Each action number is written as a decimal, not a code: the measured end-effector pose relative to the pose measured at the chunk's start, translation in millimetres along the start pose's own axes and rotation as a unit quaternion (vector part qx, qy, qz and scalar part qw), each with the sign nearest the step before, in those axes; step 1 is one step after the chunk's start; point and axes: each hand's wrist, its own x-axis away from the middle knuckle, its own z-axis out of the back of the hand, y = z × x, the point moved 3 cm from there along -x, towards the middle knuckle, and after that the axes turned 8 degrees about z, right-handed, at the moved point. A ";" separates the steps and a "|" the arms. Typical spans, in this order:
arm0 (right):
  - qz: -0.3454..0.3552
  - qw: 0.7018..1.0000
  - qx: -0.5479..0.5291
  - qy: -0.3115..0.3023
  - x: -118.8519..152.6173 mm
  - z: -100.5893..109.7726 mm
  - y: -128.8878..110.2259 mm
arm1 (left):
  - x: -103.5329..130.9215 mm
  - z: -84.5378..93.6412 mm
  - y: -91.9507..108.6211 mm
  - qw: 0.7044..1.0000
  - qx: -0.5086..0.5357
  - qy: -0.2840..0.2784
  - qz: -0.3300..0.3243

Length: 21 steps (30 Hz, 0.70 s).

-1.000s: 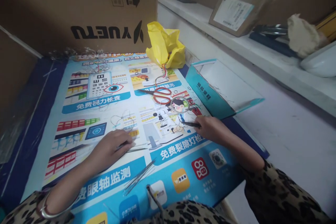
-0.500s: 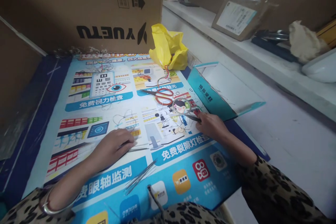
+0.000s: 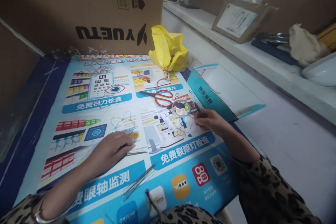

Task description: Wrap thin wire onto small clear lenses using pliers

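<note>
My right hand (image 3: 210, 120) is closed around a small dark pointed hand tool (image 3: 200, 110), whose exact kind is partly hidden by the fingers. Just left of it lies a round pale ring (image 3: 181, 107) on the printed poster sheet (image 3: 147, 129). My left hand (image 3: 112, 148) rests on the sheet, fingers curled together; whatever lies under or between them is hidden. Thin grey wire pieces (image 3: 138, 151) stick out beside its fingertips. Scissors with red handles (image 3: 163, 98) lie farther back. Nearer my body is a bundle of thin straight wires (image 3: 138, 182).
A crumpled yellow bag (image 3: 169, 49) with coloured wires stands at the back. To the right is an open teal box (image 3: 212, 94). A large cardboard box (image 3: 118, 3) rises behind, and a white ledge (image 3: 207, 21) holds a small parcel (image 3: 235, 19). Loose wire loops (image 3: 123, 122) lie mid-sheet.
The dark tool has swung from pointing left over the sheet to pointing up and away beside the teal box. My left hand has barely shifted.
</note>
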 end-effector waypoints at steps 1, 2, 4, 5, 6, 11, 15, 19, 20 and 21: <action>-0.003 0.998 0.058 0.019 0.2 5.2 1.3 | 0.0 -0.1 -0.4 1.000 0.002 -0.005 0.003; -0.002 0.991 0.128 0.033 1.0 10.3 2.1 | 0.2 -0.2 -0.9 1.000 0.004 -0.010 0.004; 0.004 0.964 0.262 0.035 4.6 17.6 2.1 | 0.8 -0.3 -2.1 1.000 0.008 -0.012 0.004; 0.005 0.951 0.310 0.023 7.2 19.0 1.9 | 1.1 -0.4 -2.7 1.000 0.009 -0.013 0.003; 0.005 0.940 0.342 0.007 10.2 19.0 1.6 | 1.4 -0.6 -3.2 1.000 0.010 -0.014 0.002; -0.016 0.905 0.424 -0.030 23.8 6.8 1.6 | 1.5 -1.1 -4.1 1.000 0.004 -0.018 0.007; -0.010 0.869 0.494 -0.025 25.3 -3.8 0.5 | 0.6 -0.4 -2.0 1.000 0.001 -0.016 0.009; -0.009 0.858 0.511 -0.054 21.3 -6.4 -2.2 | 0.2 1.5 0.9 1.000 -0.009 -0.001 0.000; -0.007 0.857 0.511 -0.057 20.2 -6.2 -3.0 | 0.0 1.8 1.4 1.000 -0.010 0.000 -0.002; -0.005 0.857 0.512 -0.057 19.3 -6.1 -3.7 | -0.2 2.0 1.7 1.000 -0.010 0.000 -0.004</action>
